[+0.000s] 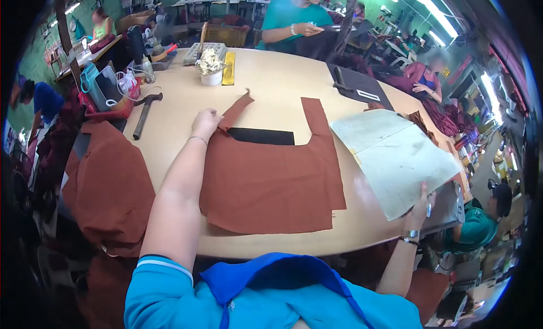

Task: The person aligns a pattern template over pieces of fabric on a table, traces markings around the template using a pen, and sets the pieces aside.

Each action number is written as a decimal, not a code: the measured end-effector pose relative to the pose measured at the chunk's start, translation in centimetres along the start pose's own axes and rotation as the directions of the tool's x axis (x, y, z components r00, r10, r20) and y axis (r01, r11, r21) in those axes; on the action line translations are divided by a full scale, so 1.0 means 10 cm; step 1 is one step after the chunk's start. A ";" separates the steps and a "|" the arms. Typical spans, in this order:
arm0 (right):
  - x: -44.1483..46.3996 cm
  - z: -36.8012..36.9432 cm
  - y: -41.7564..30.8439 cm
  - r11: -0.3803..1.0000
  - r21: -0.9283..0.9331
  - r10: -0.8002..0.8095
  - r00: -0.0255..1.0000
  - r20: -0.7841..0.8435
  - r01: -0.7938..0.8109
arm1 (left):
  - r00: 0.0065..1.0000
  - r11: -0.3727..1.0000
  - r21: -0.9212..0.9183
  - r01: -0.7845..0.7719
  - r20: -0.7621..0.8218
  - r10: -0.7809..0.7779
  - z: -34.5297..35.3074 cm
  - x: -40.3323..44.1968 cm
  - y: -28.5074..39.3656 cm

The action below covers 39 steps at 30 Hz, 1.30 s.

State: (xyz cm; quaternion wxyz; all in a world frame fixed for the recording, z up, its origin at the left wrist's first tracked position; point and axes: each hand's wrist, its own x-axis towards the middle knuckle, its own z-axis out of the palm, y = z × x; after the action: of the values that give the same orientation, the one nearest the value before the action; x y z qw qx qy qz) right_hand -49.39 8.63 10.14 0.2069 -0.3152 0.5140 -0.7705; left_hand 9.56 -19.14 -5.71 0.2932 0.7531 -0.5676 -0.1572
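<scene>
A rust-brown cut fabric piece (271, 182) with two upright straps lies on the table before me. My left hand (207, 124) is closed on the base of its left strap, whose tip is folded over. Under the neck opening shows a black flat piece (263, 137). On the right, my right hand (418, 207) holds the lower edge of a large pale grey-green pattern sheet (396, 156), with a pen-like object beside the fingers. The sheet's upper left corner is near the fabric's right strap.
A hammer (146, 115), a red basket (121, 105), a white tub (211, 74) and a yellow ruler (228, 69) are at the back left. More brown fabric (110, 187) hangs at the left edge. Dark pieces (362, 86) lie back right. Several people work around.
</scene>
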 end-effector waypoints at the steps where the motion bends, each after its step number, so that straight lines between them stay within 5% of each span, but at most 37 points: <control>1: -0.01 -0.02 -0.03 1.000 -0.008 -0.015 1.000 0.008 0.015 | 0.999 0.996 0.089 -0.022 -0.028 0.024 0.03 -0.06 0.05; 7: -0.15 0.12 -0.32 0.986 -0.062 -0.155 0.987 0.041 0.157 | 0.993 0.995 0.099 0.018 0.111 -0.029 -0.22 -0.36 0.35; 11: -0.24 0.20 -0.50 0.943 -0.152 -0.282 0.954 0.101 0.295 | 0.968 0.982 -0.075 0.172 -0.170 -0.183 -0.32 -0.40 0.19; 13: -0.27 0.22 -0.63 0.922 -0.215 -0.307 0.947 0.098 0.321 | 0.909 0.991 0.006 0.130 -0.400 -0.117 -0.37 -0.55 0.12; 17: -0.33 0.36 -0.83 0.924 -0.145 -0.339 0.934 0.111 0.353 | 0.927 0.943 0.077 -0.324 -0.172 0.332 -0.60 -1.30 -0.01; 20: -0.40 0.56 -0.91 0.980 0.074 -0.193 0.972 0.135 0.184 | 0.845 0.820 0.214 -0.531 0.209 0.493 -0.95 -2.29 0.23; 22: -0.38 0.68 -0.92 0.984 0.140 -0.135 0.966 0.220 0.106 | 0.839 0.841 0.269 -0.470 0.432 0.331 -1.01 -2.73 0.21; 32: -0.48 1.71 -0.82 0.887 0.398 0.001 0.862 0.507 -0.235 | 0.889 0.833 0.365 -0.415 0.358 0.286 -0.99 -3.16 0.17; 34: -0.57 1.81 -0.79 0.815 0.430 0.040 0.779 0.626 -0.388 | 0.926 0.957 -0.144 -0.250 0.253 0.280 -0.85 -2.96 0.06; 36: -0.57 1.81 -0.71 0.770 0.396 0.074 0.687 0.723 -0.500 | 0.940 0.741 -0.671 0.007 0.258 0.225 -0.81 -2.87 0.07; 37: -0.55 1.79 -0.64 0.767 0.357 0.092 0.641 0.762 -0.534 | 0.893 0.410 -0.888 0.207 0.343 0.292 -0.91 -2.81 0.19; 38: -0.53 1.78 -0.57 0.763 0.315 0.106 0.590 0.800 -0.564 | 0.839 0.013 -0.913 0.408 0.381 0.388 -0.99 -2.71 0.31; 39: -0.52 1.80 -0.49 0.776 0.301 0.167 0.641 0.749 -0.555 | 0.792 -0.367 -0.739 0.565 0.361 0.492 -1.06 -2.64 0.41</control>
State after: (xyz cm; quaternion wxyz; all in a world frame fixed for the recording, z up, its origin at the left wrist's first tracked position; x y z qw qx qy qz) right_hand -33.07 1.94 18.17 0.6122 -0.3963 0.2327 -0.6434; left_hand 4.38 7.89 2.61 0.5696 0.0785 -0.1971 -0.7940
